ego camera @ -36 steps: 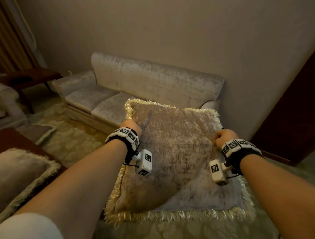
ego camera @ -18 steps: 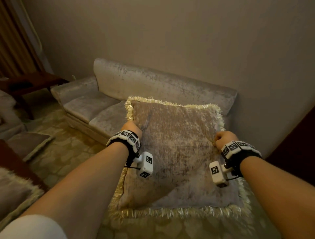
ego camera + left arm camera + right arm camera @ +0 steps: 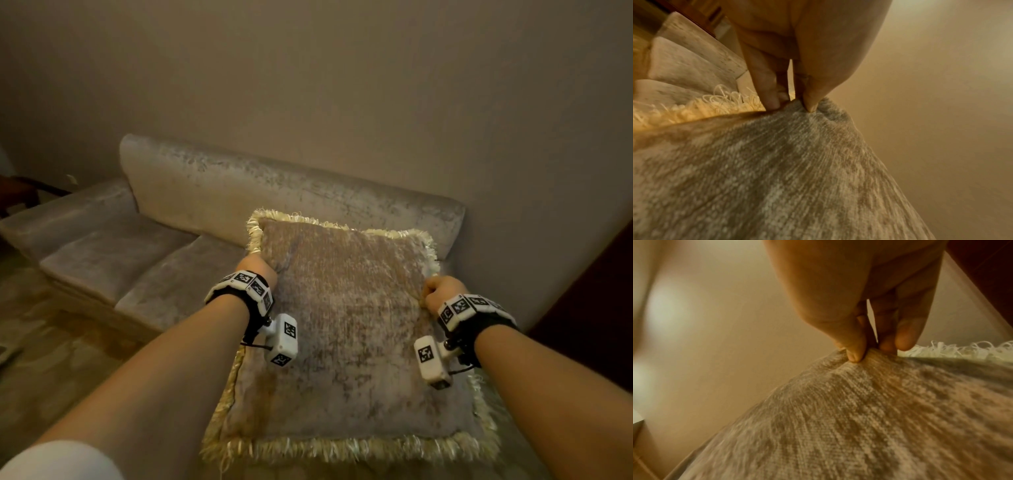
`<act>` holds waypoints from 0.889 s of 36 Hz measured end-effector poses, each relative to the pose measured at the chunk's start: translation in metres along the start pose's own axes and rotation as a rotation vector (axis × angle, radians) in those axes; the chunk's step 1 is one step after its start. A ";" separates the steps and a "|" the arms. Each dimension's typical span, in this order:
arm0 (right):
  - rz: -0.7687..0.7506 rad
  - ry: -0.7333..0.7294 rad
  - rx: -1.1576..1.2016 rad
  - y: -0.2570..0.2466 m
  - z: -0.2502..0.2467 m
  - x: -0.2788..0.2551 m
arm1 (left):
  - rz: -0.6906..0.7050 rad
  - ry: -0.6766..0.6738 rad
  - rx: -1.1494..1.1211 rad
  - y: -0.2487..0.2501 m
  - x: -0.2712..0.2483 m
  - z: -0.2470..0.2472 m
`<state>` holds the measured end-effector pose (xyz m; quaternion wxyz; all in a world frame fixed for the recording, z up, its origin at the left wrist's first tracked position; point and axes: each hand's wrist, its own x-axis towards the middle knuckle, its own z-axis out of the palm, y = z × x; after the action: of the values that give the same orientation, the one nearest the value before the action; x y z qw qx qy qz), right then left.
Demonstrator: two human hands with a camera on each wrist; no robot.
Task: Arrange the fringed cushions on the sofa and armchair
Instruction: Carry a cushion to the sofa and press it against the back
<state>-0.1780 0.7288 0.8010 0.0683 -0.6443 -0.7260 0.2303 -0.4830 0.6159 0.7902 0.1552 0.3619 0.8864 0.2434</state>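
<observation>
- Both hands hold one fringed cushion (image 3: 349, 329) out in front of the person in the head view: the left hand (image 3: 257, 270) grips its left edge and the right hand (image 3: 440, 291) grips its right edge, each with fingers curled into the fabric.
- Head view: the cushion is in the air, tilted with its far edge higher, in front of the right end of a pale sofa (image 3: 191, 219) that stands against a plain wall (image 3: 342, 85). Its gold fringe (image 3: 342, 448) runs all round the edge. Each wrist carries a black band with white marker blocks. A patterned floor (image 3: 41, 359) lies to the left, below the sofa.
- Left wrist view: the left hand (image 3: 797, 65) pinches a fold of the cushion (image 3: 777, 170) between thumb and fingers (image 3: 768, 91), right at the seam where the fringe (image 3: 694, 108) begins. Sofa seat pads (image 3: 684, 65) show beyond, blurred.
- Right wrist view: the right hand (image 3: 869, 296) pinches the cushion (image 3: 859, 418) the same way, thumb on one side of a raised fold and fingers (image 3: 906, 335) on the other, with the fringe (image 3: 962, 348) just beside them. The wall (image 3: 725, 321) fills the rest, blurred.
</observation>
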 end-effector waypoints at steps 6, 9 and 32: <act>0.069 0.048 0.081 -0.018 0.002 0.050 | 0.056 -0.011 -0.029 0.024 0.068 0.003; 0.090 0.079 0.107 -0.022 0.004 0.076 | 0.054 -0.023 -0.047 0.035 0.096 0.010; 0.204 -0.010 0.048 -0.042 0.018 0.322 | 0.106 -0.149 0.088 0.138 0.336 0.100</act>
<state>-0.2745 1.0335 0.7394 0.0561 -0.7117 -0.6514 0.2568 -0.5916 0.9748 0.7488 0.1916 0.4321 0.8617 0.1843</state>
